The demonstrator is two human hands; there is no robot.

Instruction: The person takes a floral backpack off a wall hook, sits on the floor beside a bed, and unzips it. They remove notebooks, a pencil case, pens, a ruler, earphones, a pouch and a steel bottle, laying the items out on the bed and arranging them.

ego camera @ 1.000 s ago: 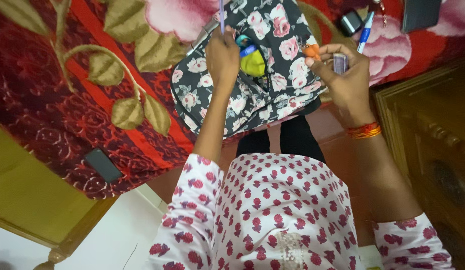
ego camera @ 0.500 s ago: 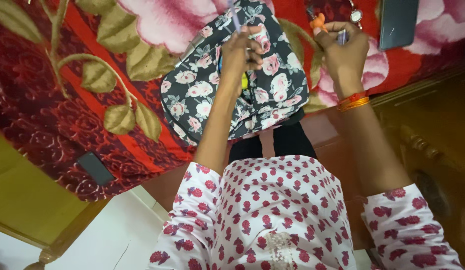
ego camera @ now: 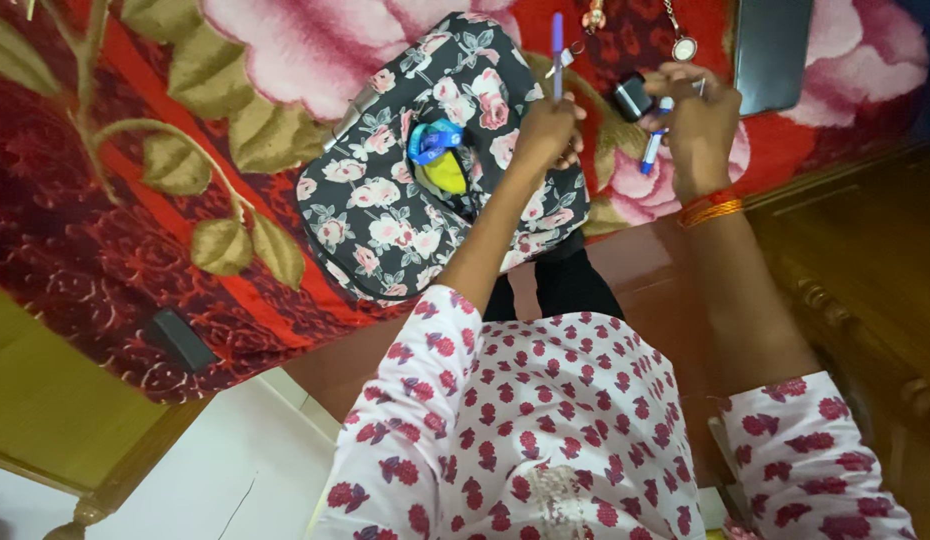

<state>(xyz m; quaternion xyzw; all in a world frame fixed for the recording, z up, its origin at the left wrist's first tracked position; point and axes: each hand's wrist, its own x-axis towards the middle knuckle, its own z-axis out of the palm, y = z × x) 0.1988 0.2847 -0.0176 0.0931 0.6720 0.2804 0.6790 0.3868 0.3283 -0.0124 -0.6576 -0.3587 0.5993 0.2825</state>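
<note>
Over floral blanket [ego camera: 285,60], pen [ego camera: 557,50] upright, left-hand [ego camera: 545,130] grip.

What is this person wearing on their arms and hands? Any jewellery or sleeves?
Both arms come out of short white sleeves printed with small red flower-like motifs, matching the top. The left hand and its wrist look bare. The right hand has orange and red bangles at the wrist. No gloves.
</note>
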